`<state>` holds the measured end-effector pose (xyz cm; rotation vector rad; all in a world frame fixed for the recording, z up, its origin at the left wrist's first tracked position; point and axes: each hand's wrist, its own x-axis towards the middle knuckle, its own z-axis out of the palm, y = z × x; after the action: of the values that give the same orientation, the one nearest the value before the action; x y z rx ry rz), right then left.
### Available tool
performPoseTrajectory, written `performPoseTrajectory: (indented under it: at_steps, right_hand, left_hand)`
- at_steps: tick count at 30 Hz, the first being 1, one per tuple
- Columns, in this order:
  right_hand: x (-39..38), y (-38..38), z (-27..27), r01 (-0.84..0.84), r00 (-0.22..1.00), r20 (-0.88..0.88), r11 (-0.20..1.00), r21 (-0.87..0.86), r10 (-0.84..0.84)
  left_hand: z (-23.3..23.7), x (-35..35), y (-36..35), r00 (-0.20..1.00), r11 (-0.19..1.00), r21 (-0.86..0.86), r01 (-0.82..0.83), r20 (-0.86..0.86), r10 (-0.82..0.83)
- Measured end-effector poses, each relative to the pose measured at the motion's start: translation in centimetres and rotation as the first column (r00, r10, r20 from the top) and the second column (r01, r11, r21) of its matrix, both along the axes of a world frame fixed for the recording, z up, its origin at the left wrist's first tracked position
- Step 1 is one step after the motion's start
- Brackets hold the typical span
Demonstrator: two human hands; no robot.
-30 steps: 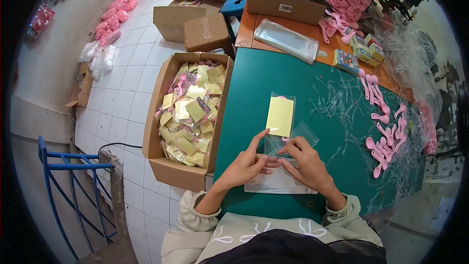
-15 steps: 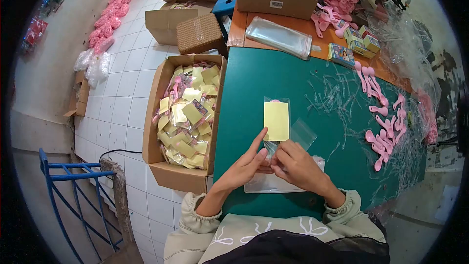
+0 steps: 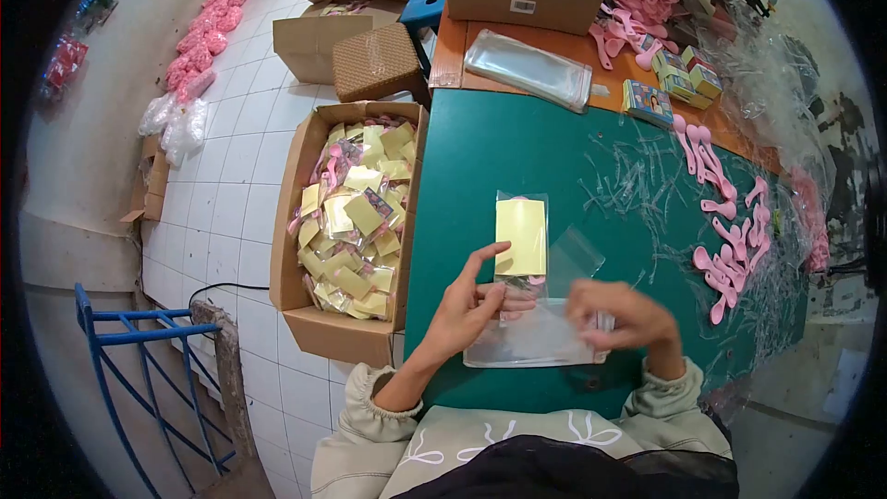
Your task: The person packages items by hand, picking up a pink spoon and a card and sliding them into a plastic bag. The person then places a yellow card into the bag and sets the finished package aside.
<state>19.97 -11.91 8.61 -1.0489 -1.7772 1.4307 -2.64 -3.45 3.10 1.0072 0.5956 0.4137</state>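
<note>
A clear plastic packet [image 3: 521, 196] holds a yellow card [image 3: 521, 236], and a bit of pink shows at its top and bottom ends. My left hand [image 3: 467, 307] grips this packet at its lower left, index finger across the card's edge and the other fingers by the bottom end. Blurred by motion, my right hand [image 3: 621, 316] hovers to the right, above a stack of flat clear bags [image 3: 531, 342]; its fingers are too smeared to read. Another loose clear bag [image 3: 575, 257] lies beside the packet on the green table [image 3: 462, 166].
To the left, a cardboard box [image 3: 346, 340] is filled with similar yellow-card packets. Pink spoons [image 3: 725, 263] and plastic strips [image 3: 633, 185] lie at the right. Farther back are a bundle of clear bags [image 3: 527, 69], small card stacks [image 3: 647, 102] and a brown box [image 3: 522, 5].
My right hand has come away from the packet's lower end and moved right. My left hand stays at the packet, its index finger now lying further over the card.
</note>
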Motion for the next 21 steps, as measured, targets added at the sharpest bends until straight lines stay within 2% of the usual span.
performPoseTrajectory:
  at_steps: [1,2,4,5,6,9,11,13,16,19,21]
  right_hand:
    - [2.4,0.0,0.4,-0.001,0.999,-0.047,1.0,-0.003,0.001]
    - [5.0,-0.2,0.8,-0.003,0.995,-0.097,1.0,-0.006,0.003]
    - [9.2,-1.1,1.2,0.387,0.922,0.072,0.915,-0.117,-0.381]
    - [11.3,-1.7,-0.2,0.552,0.622,0.459,0.77,0.318,-0.635]
    - [11.8,-1.5,-1.0,0.41,0.114,0.554,0.547,0.73,-0.825]
    - [9.8,-2.0,-1.3,0.434,-0.219,0.599,0.473,0.767,-0.77]
    - [3.1,-0.8,0.5,0.425,0.357,0.547,0.653,0.627,-0.757]
    - [-1.7,-1.1,-1.0,0.472,0.654,0.467,0.803,0.363,-0.595]
    - [-4.0,-1.1,-4.2,0.441,0.7,0.401,0.799,0.408,-0.591]
    - [-3.8,-0.8,-4.7,0.471,0.71,0.324,0.763,0.443,-0.626]
    - [-3.4,-0.7,-4.3,0.48,0.734,0.268,0.756,0.444,-0.624]
  left_hand:
    - [0.4,-0.1,0.1,0.999,0.996,-0.075,0.041,0.036,-0.038]
    - [0.4,0.0,0.0,0.998,0.995,-0.072,0.063,0.024,-0.062]
    - [0.5,0.1,0.0,0.995,0.994,-0.054,0.099,-0.002,-0.099]
    - [0.5,0.1,0.0,0.996,0.994,-0.066,0.091,0.013,-0.09]
    - [0.2,0.1,0.0,0.997,0.994,-0.078,0.08,0.027,-0.078]
    - [0.2,0.2,0.2,0.995,0.99,-0.117,0.083,0.062,-0.076]
    - [0.2,0.2,0.1,0.994,0.981,-0.167,0.094,0.075,-0.082]
    - [0.2,0.2,0.1,0.992,0.967,-0.233,0.106,0.084,-0.089]
    - [0.6,-0.3,0.0,0.986,0.966,-0.199,0.165,0.069,-0.154]
    - [1.7,-1.4,1.0,0.978,0.939,-0.274,0.207,0.044,-0.203]
    - [0.9,-1.9,1.2,0.97,0.976,0.107,0.188,-0.178,-0.167]
